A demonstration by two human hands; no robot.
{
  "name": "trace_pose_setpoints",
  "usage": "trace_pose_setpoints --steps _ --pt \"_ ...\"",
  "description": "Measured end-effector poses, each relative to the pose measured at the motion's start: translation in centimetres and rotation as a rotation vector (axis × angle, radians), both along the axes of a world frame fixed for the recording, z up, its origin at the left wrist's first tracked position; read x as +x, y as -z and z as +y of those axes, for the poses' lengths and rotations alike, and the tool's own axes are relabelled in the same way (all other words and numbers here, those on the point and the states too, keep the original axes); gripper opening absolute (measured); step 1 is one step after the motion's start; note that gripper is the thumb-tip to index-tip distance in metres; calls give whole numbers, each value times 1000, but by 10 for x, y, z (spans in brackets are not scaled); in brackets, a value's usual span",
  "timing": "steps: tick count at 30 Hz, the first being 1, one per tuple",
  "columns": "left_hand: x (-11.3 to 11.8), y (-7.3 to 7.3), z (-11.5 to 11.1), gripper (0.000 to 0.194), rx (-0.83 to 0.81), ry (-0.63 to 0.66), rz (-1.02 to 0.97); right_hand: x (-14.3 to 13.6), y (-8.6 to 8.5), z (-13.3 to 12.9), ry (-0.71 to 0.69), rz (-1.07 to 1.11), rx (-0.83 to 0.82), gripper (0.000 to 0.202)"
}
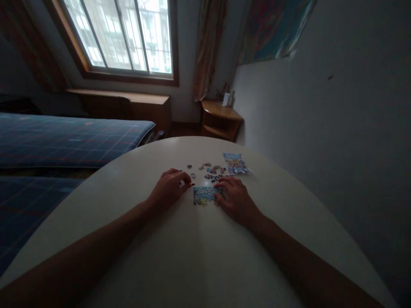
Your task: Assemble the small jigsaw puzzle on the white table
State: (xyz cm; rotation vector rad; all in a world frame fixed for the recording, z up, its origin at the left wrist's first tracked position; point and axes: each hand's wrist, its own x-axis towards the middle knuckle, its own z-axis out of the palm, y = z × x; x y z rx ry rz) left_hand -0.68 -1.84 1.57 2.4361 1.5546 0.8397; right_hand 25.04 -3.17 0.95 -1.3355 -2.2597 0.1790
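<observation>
A partly joined jigsaw puzzle with a light blue top and white lettering lies flat on the pale table. Its lower edge is uneven, with tabs showing. My left hand is at its upper left corner, thumb and forefinger pinched at a small dark puzzle piece. On the puzzle's right side rests my right hand, thumb and fingers apart and covering part of it. Loose puzzle pieces are scattered just beyond both hands, and a few lie close to my left fingers.
A printed picture sheet lies behind my right hand. The round white table has a curved edge. A mattress stands at the left, a wooden corner shelf beyond the table, and a wall at the right.
</observation>
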Motion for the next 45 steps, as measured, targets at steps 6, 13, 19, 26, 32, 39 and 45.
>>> trace_pose_setpoints --steps 6,13,19,26,32,39,45 --pt "22 -7 -25 2 -28 145 -162 -1 -1 -1 34 -12 5 24" --pt "35 -9 -42 12 -169 286 -78 -1 -1 -1 30 -6 -11 25" --pt "32 -14 -41 8 -150 257 3 0 1 -1 25 -1 -3 24" --pt "13 -4 -20 11 -2 128 5 0 -2 -1 -18 38 39 22" --pt "-14 -19 -4 20 -65 -222 162 -4 -9 -10 -281 76 103 16" --pt "-34 -47 -13 19 -348 -203 367 -5 -11 -15 -456 43 30 9" --pt "-36 -47 -14 17 -423 -129 365 -6 -12 -14 -508 63 38 6"
